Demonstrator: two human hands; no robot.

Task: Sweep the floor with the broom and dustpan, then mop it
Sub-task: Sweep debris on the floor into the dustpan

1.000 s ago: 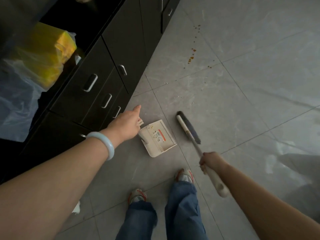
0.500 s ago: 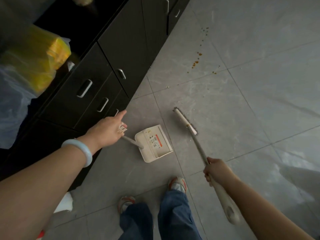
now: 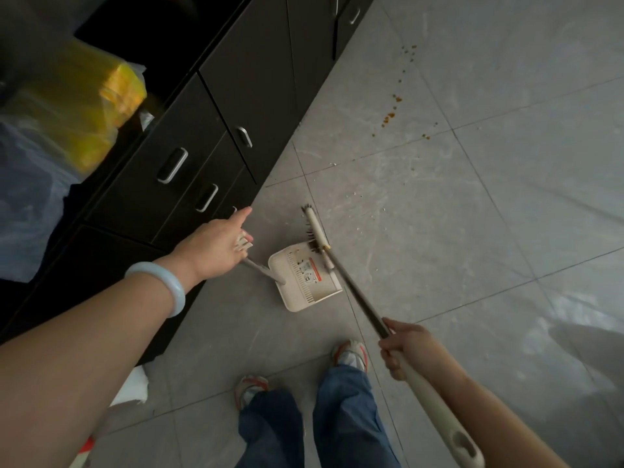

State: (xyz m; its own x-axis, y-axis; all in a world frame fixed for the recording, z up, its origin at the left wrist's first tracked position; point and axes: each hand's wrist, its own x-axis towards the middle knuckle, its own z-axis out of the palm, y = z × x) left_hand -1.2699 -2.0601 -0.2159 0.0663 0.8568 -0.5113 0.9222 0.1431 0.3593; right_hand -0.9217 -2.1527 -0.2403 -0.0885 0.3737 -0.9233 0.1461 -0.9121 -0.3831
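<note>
Left grip: left hand (image 3: 216, 246) holding the dustpan handle top, forefinger pointing out
Right grip: right hand (image 3: 410, 346) wrapped round the broom pole
Broom (image 3: 314, 228): head at the dustpan mouth, bristles partly over its lip
Dustpan (image 3: 305, 280): on the floor (image 3: 472, 231) near the cabinet (image 3: 236, 96); little visible inside
Doing it well: keep the lip flat, use short strokes
Crumbs (image 3: 390, 114): orange, well beyond the dustpan, not yet swept
</note>
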